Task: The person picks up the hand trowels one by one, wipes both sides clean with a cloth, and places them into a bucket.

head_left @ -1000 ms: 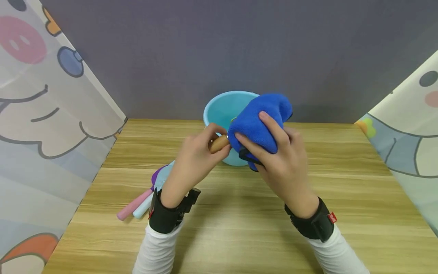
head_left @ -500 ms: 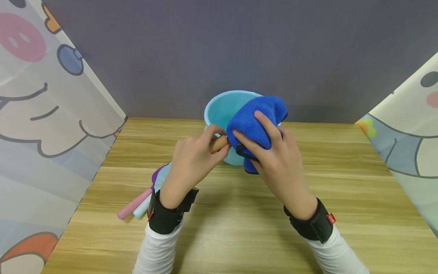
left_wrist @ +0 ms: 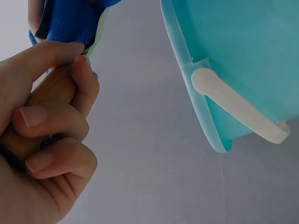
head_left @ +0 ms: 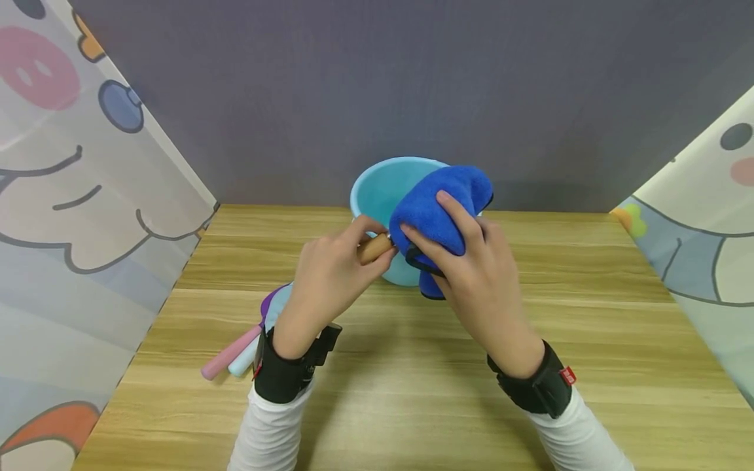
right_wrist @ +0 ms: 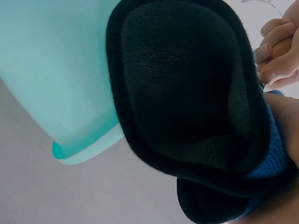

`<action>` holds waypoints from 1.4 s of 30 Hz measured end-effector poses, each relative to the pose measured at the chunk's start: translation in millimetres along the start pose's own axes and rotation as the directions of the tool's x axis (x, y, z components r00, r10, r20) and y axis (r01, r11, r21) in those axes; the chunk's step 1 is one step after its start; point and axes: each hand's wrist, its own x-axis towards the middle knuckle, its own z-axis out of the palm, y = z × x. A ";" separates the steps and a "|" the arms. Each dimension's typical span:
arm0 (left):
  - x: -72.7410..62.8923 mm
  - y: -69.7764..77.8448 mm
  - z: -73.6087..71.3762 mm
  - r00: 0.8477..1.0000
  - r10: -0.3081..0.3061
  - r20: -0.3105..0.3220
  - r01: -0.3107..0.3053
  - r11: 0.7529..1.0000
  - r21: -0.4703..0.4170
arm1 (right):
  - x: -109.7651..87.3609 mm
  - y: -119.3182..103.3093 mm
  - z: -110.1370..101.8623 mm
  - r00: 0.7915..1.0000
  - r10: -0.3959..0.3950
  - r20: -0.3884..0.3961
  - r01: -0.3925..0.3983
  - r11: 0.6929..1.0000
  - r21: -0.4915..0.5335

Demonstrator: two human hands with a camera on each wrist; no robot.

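In the head view my left hand (head_left: 336, 261) grips the wooden handle (head_left: 375, 249) of a tool. Its metal neck runs into a blue towel (head_left: 432, 216), which hides the tool's head. A light-green edge (left_wrist: 99, 32) of the head shows beside the towel in the left wrist view. My right hand (head_left: 485, 281) holds the towel round the head, fingers spread over the cloth. The towel's black-bordered flap (right_wrist: 182, 84) hangs large in the right wrist view. Both hands are above the table, in front of a light-blue bucket (head_left: 403, 271), which the towel partly covers from view.
A white bucket handle (left_wrist: 243, 105) hangs at the bucket's side. Left of my left forearm, a tool with a pink handle (head_left: 232, 352) and purple head lies against another with a light-blue handle (head_left: 245, 356). A grey wall (head_left: 377, 85) rises behind the wooden table (head_left: 589, 314).
My right hand and the towel have shifted slightly left and toward me since one second ago. The left hand keeps its grip on the wooden handle, almost still.
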 end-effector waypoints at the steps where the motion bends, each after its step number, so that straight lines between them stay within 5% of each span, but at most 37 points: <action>1: -0.4 -0.5 0.0 1.000 -0.002 0.002 0.002 1.000 0.001 | -0.2 -0.1 0.1 1.000 0.003 0.002 -0.003 1.000 0.000; 27: -4.9 -3.3 0.1 0.998 -0.064 -0.004 0.064 0.998 0.022 | -6.7 10.9 6.7 0.995 0.096 0.040 -0.095 0.995 -0.015; 42: 1.4 -4.3 -1.3 0.995 -0.096 0.005 0.097 0.995 -0.037 | -0.8 30.2 4.9 0.983 0.179 -0.031 -0.177 0.983 0.048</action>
